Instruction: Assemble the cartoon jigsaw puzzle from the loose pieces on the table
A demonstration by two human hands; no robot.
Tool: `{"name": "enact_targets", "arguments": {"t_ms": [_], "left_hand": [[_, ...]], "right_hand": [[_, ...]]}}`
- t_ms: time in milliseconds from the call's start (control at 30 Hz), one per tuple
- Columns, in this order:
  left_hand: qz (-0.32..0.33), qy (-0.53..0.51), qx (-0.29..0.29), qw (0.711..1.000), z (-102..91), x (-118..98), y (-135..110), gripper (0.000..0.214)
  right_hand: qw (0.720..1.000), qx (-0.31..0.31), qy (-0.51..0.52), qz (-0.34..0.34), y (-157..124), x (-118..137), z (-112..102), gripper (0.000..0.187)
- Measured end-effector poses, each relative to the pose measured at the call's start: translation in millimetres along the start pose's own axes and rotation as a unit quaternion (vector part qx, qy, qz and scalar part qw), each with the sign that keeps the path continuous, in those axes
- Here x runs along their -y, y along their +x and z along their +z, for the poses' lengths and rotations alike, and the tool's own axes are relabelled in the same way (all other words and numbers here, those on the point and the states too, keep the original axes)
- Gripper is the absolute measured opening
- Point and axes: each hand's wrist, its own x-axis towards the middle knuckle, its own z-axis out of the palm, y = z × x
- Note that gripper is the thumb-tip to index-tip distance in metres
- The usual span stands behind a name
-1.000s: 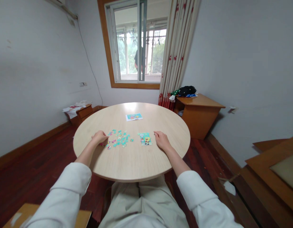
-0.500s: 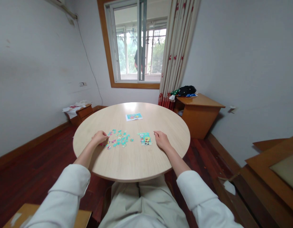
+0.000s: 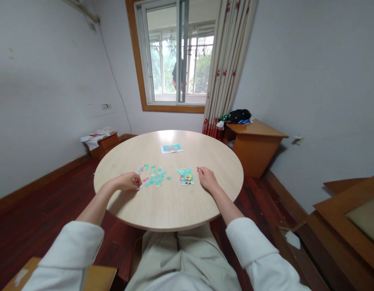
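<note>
At the left end of a loose pile of jigsaw puzzle pieces (image 3: 156, 178), my left hand (image 3: 128, 181) is low over the table, thumb and forefinger closed on a puzzle piece (image 3: 140, 187) at the pile's near edge. My right hand (image 3: 206, 178) rests on the table with its fingers curled together; whatever is between them, if anything, is hidden. Just left of it lies a partly joined puzzle (image 3: 187, 177) showing a yellow cartoon figure on turquoise. Farther back is a flat picture sheet (image 3: 171, 148) with similar cartoon figures.
Everything lies on a round, pale wooden table (image 3: 174, 210). Behind it are a window (image 3: 162, 52) and a patterned curtain (image 3: 226, 68). A wooden cabinet (image 3: 253, 149) with a heap of cloth (image 3: 239, 116) stands at the back right.
My left hand has turned and shifted slightly toward me, from the pile's left side to its near-left edge, its fingers now bent down. My right hand stays where it was.
</note>
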Motion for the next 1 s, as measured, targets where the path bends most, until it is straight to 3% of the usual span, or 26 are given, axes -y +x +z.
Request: {"name": "enact_targets", "arguments": {"t_ms": [133, 367, 600, 1000], "left_hand": [[-0.010, 0.050, 0.003, 0.999, 1.1, -8.3, -2.1, 0.023], [-0.026, 0.036, 0.003, 0.999, 3.3, -7.6, 0.0, 0.021], [-0.016, 0.010, 0.006, 1.000, 2.4, -8.2, -0.1, 0.022], [0.012, 0.060, -0.013, 0.998, 8.2, -17.4, -3.0, 0.017]], "right_hand": [[1.000, 0.001, -0.005, 0.000, -0.1, -0.2, 0.3, 0.037], [1.000, -0.004, -0.010, -0.001, 0.0, -1.0, 0.6, 0.037], [1.000, -0.009, -0.003, -0.002, 0.4, -2.4, 1.3, 0.036], [1.000, -0.005, 0.000, -0.002, 1.3, -2.5, 1.4, 0.036]]}}
